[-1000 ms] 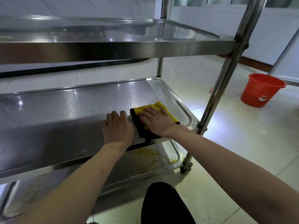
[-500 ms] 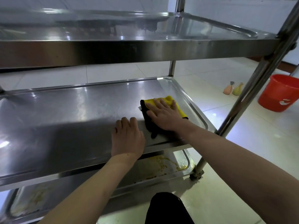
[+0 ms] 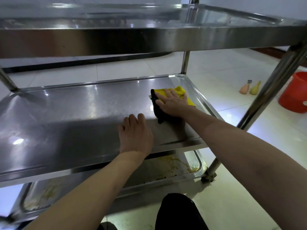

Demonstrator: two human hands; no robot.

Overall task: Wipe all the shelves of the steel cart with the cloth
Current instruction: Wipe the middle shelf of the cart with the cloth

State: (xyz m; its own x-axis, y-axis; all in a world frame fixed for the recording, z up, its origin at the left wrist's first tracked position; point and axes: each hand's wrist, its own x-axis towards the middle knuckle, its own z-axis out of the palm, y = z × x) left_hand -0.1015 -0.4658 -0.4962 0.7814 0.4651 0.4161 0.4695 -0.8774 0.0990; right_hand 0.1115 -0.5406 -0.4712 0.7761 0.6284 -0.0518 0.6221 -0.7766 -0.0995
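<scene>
My right hand (image 3: 174, 103) presses the cloth (image 3: 169, 103) flat-fingered at the middle shelf's (image 3: 74, 117) right end, left hand (image 3: 135, 133) open, bracing the front edge; long overlapping strokes leftward should cover it evenly.

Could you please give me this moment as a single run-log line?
right hand flat on cloth, wiping middle shelf | left hand rests on shelf | bottom shelf stained
</scene>
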